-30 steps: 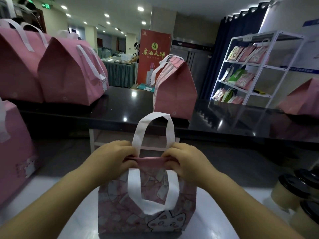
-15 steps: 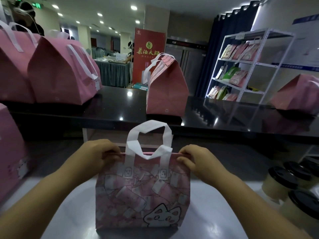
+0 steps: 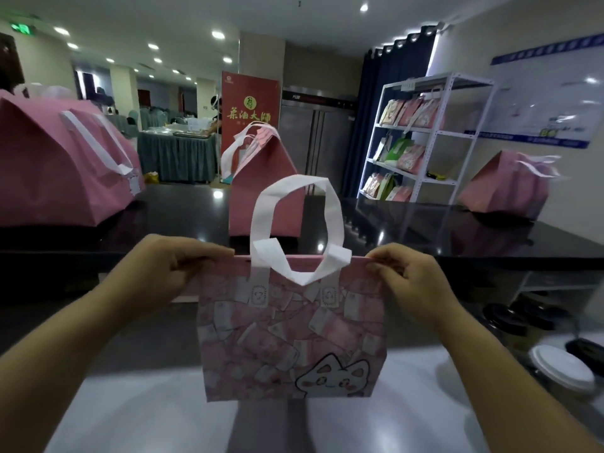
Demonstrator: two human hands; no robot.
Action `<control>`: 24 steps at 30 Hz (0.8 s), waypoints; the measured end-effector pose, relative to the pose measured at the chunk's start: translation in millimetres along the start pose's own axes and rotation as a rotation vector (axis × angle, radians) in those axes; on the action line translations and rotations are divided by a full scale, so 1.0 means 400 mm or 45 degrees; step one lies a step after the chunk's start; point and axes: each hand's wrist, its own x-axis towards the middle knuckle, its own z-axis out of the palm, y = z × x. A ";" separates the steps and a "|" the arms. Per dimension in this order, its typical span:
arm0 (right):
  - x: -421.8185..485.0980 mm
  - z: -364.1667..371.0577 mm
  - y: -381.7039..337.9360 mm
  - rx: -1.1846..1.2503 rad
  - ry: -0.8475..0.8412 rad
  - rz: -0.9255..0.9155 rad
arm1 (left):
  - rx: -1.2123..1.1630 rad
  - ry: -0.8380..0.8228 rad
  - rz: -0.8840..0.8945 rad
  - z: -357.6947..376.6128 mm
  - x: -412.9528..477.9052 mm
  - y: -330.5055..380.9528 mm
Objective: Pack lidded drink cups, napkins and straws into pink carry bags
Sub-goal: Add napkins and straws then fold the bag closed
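A pink carry bag (image 3: 291,335) with a cat print and white handles (image 3: 295,223) hangs in front of me, just above the white table (image 3: 130,413). My left hand (image 3: 170,263) pinches the bag's top left corner. My right hand (image 3: 405,279) pinches its top right corner. The bag's mouth is flat and pulled taut between them. Lidded drink cups stand at the right: one with a white lid (image 3: 560,367), others with black lids (image 3: 506,318). No napkins or straws show.
A black counter (image 3: 392,223) runs behind, carrying several packed pink bags: a large one left (image 3: 62,165), one at centre (image 3: 264,188), one right (image 3: 506,188). A white shelf rack (image 3: 425,138) stands at the back right.
My hands slid apart from the middle of the bag's top edge to its two corners and lifted the bag higher. The handles now stand up.
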 end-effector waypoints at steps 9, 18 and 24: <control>0.072 -0.265 0.009 -0.163 0.552 -0.155 | 0.207 0.320 0.399 0.107 0.248 0.175; 0.182 -0.393 0.023 -0.521 0.875 -0.283 | 0.001 0.273 0.379 0.306 0.396 0.294; 0.274 -0.288 0.082 -0.551 0.845 -0.196 | -0.165 -0.025 0.063 0.418 0.438 0.287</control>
